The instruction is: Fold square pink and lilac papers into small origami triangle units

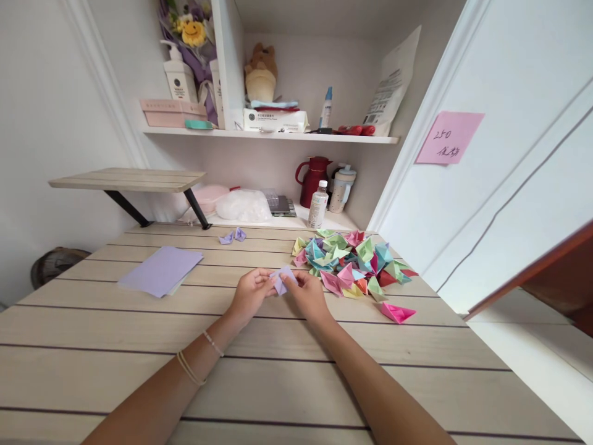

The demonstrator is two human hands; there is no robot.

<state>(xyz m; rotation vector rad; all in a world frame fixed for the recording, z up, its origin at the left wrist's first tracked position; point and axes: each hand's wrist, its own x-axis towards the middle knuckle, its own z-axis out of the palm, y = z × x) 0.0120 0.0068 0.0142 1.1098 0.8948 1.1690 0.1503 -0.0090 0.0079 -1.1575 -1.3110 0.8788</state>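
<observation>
A small folded piece of purple paper [283,279] is held between both hands above the table. My left hand [251,293] pinches its left edge, fingers closed on it. Its right side is gripped by my right hand [309,295], with the thumb pressed on the face of the paper. Two little purple paper boats [233,236] sit farther back on the table. To the right lies a heap of paper boats [347,262] in many colours, and one pink paper boat [397,313] stands apart in front of it. A stack of purple paper sheets [161,270] rests on the left.
The slatted wooden table [259,383] fills the foreground. A raised wooden stand [127,178] is at the back left. Behind are a plastic bottle [318,205], a red jug [315,180], a cup [343,188] and a clear plastic bag [244,205]. Above them runs a loaded shelf [273,135].
</observation>
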